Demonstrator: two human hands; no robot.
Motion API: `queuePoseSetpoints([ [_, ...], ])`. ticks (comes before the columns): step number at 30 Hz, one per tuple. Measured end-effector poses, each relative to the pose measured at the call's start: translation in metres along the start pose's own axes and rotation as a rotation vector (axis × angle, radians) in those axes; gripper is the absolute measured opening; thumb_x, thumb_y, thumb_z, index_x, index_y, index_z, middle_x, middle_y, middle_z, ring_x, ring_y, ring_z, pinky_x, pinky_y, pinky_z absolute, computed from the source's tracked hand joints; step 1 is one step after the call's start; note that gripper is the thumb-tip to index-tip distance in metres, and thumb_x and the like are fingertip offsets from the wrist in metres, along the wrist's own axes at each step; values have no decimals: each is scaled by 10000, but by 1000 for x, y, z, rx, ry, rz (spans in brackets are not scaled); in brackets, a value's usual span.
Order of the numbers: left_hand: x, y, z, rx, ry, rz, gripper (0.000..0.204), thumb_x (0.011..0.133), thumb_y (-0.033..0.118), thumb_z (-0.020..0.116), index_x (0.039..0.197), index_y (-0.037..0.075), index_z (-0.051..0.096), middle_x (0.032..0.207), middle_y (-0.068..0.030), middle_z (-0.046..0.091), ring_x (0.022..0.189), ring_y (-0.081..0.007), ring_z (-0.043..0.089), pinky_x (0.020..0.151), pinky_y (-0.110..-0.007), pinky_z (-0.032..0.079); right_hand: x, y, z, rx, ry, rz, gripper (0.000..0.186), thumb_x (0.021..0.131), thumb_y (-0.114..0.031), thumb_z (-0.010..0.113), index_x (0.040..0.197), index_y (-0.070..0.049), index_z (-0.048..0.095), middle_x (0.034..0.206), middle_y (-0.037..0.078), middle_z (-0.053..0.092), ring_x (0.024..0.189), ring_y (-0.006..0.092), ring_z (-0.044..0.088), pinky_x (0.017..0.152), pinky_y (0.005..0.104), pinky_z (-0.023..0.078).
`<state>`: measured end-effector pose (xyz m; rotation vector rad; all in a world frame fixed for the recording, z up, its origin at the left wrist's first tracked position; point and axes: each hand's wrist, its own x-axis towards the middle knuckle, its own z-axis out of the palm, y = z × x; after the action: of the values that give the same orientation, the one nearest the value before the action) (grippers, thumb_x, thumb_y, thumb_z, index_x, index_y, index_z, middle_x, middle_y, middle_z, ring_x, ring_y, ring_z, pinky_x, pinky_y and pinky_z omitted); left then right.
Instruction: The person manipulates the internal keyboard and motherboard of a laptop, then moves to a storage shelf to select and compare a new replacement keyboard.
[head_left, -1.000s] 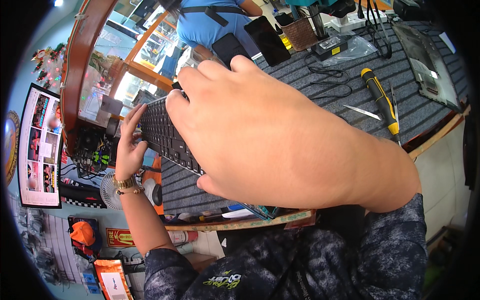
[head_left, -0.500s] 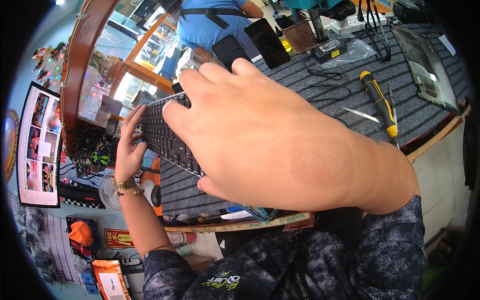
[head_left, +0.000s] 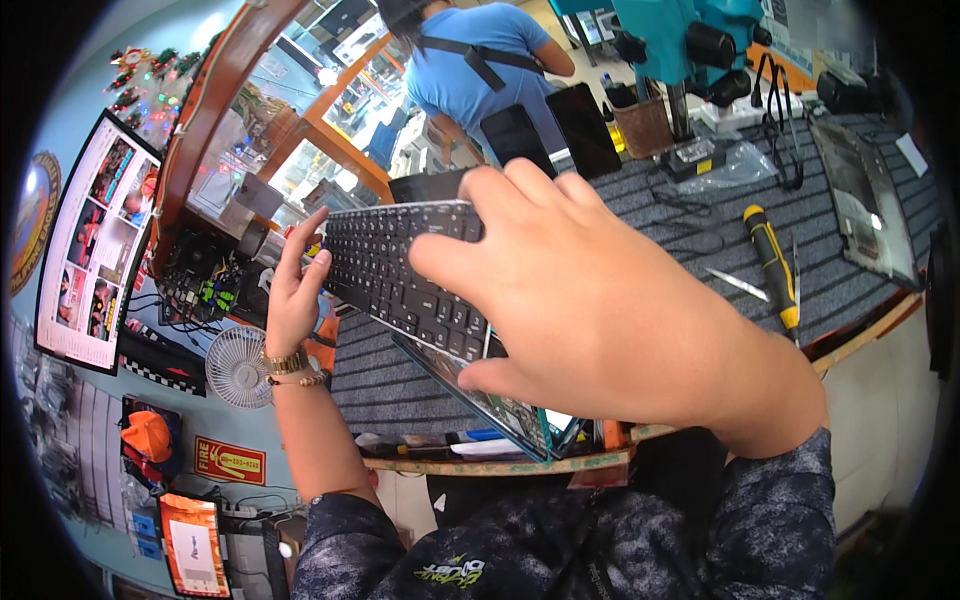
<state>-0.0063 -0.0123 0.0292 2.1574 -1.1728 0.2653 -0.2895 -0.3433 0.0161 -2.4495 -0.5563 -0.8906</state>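
Observation:
A black laptop keyboard (head_left: 385,265) with a thin silver edge is held up, tilted, between my two hands. My left hand (head_left: 294,295) grips its left end, with the thumb on the key side. Reaching across from the right, my right hand (head_left: 590,290) holds the other end; its index finger lies over the keys and its thumb is at the near edge. Much of the keyboard's right part is hidden behind this hand. Beneath it, partly covered, lies an opened laptop base (head_left: 490,405) with a teal edge and exposed inner parts.
On the grey ribbed mat (head_left: 680,300) lie a yellow-black screwdriver (head_left: 768,262), tweezers (head_left: 738,284) and a dark laptop panel (head_left: 862,200). Two phones (head_left: 585,128) stand at the back, near a teal microscope (head_left: 670,50). Beyond the bench is a person in blue (head_left: 490,75). A fan (head_left: 240,365) stands left.
The view has shifted, so the scene sits further right and lower. More of the keyboard and the opened laptop base now shows. Both hands still hold the keyboard.

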Motion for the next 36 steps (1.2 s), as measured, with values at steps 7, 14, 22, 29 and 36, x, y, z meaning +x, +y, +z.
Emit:
queuePoseSetpoints([
  [7,1,6,10,-233,131,-99,526,1207,249,620,1681,24,578,1662,-136,633,1471,-201,591,1248,-374,442,2,-9,-7,15,-80,37,594,857,-292,981,1348,-84,720,1391,270,579,1300,434,575,1086,531,492],
  [14,11,1,23,-229,265,-169,476,1208,245,649,1601,-24,644,1587,-115,688,1454,-180,605,1254,-343,432,0,-5,-5,-62,-19,-15,418,891,-369,929,1121,-32,838,1250,245,629,1244,413,600,970,506,507],
  [22,12,-43,20,-150,238,-112,485,1235,272,594,1626,-12,631,1632,-142,662,1511,-208,590,1297,-361,406,-3,-2,1,-5,-67,23,463,876,-327,946,1199,-24,810,1318,301,599,1260,449,580,1009,550,509],
  [29,17,-37,24,-112,207,-80,468,1239,248,574,1620,-21,621,1642,-129,645,1520,-205,559,1315,-383,368,-5,0,5,-15,-44,17,465,842,-422,950,1097,-41,874,1262,286,621,1256,421,569,1010,535,480],
  [36,14,-33,27,-144,200,-90,480,1240,268,571,1626,-14,616,1656,-134,638,1551,-224,543,1329,-390,351,-4,-1,10,-34,-2,6,454,825,-435,952,1076,-65,876,1262,271,617,1259,415,570,1013,529,488],
])
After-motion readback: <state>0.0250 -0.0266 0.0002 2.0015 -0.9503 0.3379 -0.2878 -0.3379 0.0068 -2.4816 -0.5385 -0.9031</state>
